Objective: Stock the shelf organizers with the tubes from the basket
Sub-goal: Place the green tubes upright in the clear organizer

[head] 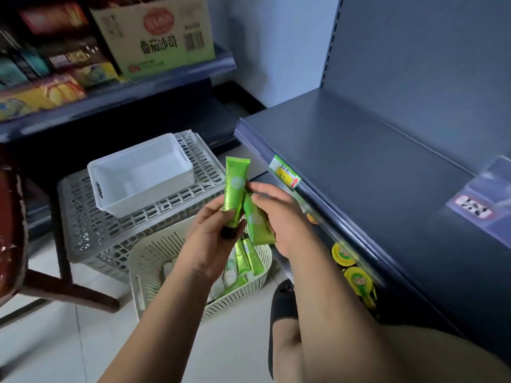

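Tubes are in both hands. The left hand (213, 239) curls fingers and thumb round the lower part of one green tube (235, 189), black cap down at 6 o'clock and crimped end up at 12, so its long axis runs nearly upright in the view. Just beside it at 3 o'clock, the right hand (279, 217) pinches a second tube (257, 219) near its upper end. That one is tilted, with its wide flat end hanging toward 5 o'clock, and the two touch or nearly touch where they meet. Neither hand is spread. Directly below them, at 6 o'clock, the basket (143, 261) sits on the floor with more tubes (243, 258) lying in it. A white bin (154, 200), which I take for an organizer, stands open side up at 10 o'clock from the hands on a grey crate (91, 225), and the left hand is the nearer to it. The dark shelf (373, 175) lies at 2 o'clock, nearer the right hand. The coming move likely carries a tube up-left to the bin or right to the shelf; which one, I cannot tell.
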Tool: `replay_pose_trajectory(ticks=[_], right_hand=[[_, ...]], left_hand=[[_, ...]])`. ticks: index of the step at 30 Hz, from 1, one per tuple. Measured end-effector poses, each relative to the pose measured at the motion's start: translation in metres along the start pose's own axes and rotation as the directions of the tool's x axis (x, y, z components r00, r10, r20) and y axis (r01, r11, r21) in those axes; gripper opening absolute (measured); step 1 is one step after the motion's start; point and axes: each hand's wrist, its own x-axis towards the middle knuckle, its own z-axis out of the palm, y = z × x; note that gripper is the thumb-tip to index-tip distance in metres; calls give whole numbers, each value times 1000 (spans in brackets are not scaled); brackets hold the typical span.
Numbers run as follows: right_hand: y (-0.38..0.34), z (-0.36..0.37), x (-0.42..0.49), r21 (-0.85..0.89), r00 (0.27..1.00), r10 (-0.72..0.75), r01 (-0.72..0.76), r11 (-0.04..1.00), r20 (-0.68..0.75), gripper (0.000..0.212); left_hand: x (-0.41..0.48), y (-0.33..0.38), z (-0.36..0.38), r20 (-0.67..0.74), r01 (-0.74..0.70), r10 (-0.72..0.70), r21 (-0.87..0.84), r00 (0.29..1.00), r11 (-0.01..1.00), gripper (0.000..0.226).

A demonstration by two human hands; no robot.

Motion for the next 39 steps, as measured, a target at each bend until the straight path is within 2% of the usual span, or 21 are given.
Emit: replay_pose_trajectory(ticks=[3,5,8,9,11,14,17,21,25,28,31,33,35,39], right_hand=[[-14,-8,-18,8,999,-49,49,999,13,27],[-26,-15,-33,-14,998,-55,55,998,37,28],[-48,-30,-56,-115,992,-103,111,987,68,72],[-57,-36,-65,-187,990,-114,127,974,78,79],[-76,-52,-85,-289,988,-138,151,945,67,75],[-106,-83,-123,-378,983,-181,170,910,7,53],[-131,-123,-165,-439,957,-248,159,884,-153,35],[-153,-176,-232,-274,851,-298,191,943,-432,28],[-152,-211,-294,-80,768,-273,280,957,-579,20],[-143,-228,-329,145,699,-246,450,881,-672,16],[-127,-236,-353,372,711,-224,579,726,-667,8],[-113,-239,-366,408,717,-233,598,690,-657,6],[-100,-243,-378,388,715,-241,593,705,-656,13],[-80,-251,-413,205,715,-283,513,834,-639,16]], left_hand=[[-16,11,17,24,-34,34,30,999,999,57],[-27,15,29,42,-51,49,48,998,998,56],[-45,17,51,131,-59,44,116,990,991,47],[-50,17,60,154,-71,49,139,987,988,43],[-60,15,80,180,-86,56,165,982,983,39],[-77,7,116,212,-105,65,187,975,977,30],[-96,-3,152,266,-112,59,189,962,976,25],[-116,-16,190,345,-114,52,161,937,980,22],[-133,-30,225,427,-124,33,188,904,974,26],[-153,-47,254,482,-134,21,200,876,971,29],[-181,-66,282,563,-133,-7,207,827,969,28],[-200,-78,300,600,-99,-32,185,800,978,30],[-218,-88,315,652,-96,-42,175,757,980,28],[-251,-109,338,711,-86,-88,205,697,975,33]])
